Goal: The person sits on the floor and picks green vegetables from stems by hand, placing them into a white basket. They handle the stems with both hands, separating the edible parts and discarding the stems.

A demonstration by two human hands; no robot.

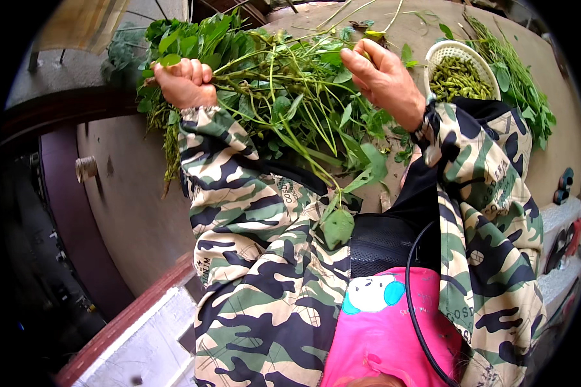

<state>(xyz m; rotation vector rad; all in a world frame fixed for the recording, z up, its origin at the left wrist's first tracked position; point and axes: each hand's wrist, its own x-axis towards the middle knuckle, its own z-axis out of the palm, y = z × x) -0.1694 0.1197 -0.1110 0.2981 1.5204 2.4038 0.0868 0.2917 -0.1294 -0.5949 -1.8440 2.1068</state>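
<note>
My left hand [186,83] is closed in a fist around the stems of a leafy bean plant [242,75], which looks like soybean. The plant's branches reach right and down in front of me, and one leaf [339,227] hangs over my jacket. To the right, my right hand [387,82] is raised beside the branches with thumb and fingers pinched together. A small yellow-green piece, seemingly a pod, shows between them; the fingers hide most of it. Beyond my right wrist, a pale plastic basket [495,72] holds many green bean pods [457,80].
A heap of leafy plants [198,41] lies under and behind my left hand. More cut stalks [518,72] lie right of the basket on the concrete floor [547,159]. A wooden-edged white piece [140,334] is at lower left. A black cord [411,300] crosses my pink shirt.
</note>
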